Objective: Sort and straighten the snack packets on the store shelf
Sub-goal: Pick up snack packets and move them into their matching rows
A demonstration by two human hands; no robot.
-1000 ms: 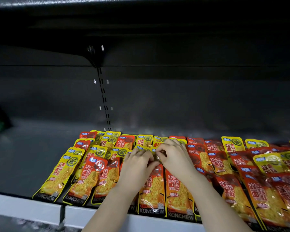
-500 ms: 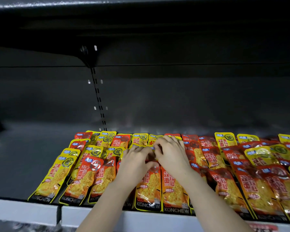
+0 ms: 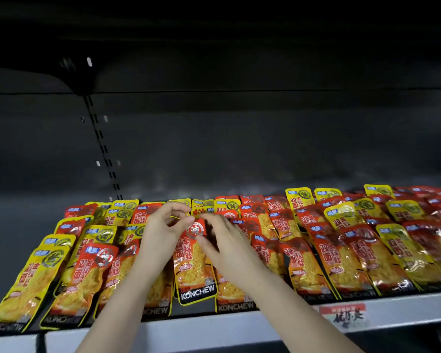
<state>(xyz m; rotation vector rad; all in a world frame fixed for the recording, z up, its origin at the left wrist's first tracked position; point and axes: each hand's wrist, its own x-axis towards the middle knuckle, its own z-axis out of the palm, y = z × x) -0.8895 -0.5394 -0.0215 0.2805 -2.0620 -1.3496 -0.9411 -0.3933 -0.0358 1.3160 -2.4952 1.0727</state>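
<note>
Red and yellow snack packets [image 3: 341, 261] are lying flat in overlapping rows across the shelf [image 3: 214, 329], yellow ones gathering toward nine o'clock, while one red packet [image 3: 192, 263] is sitting lifted mid-row, top toward twelve o'clock.

Left grip [image 3: 163, 231], right grip [image 3: 228, 242]: bare hands; forearms [image 3: 117, 301] uncovered to frame edge

Red and yellow snack packets [image 3: 195, 261] on dark grey shelf [image 3: 23, 220]
</note>
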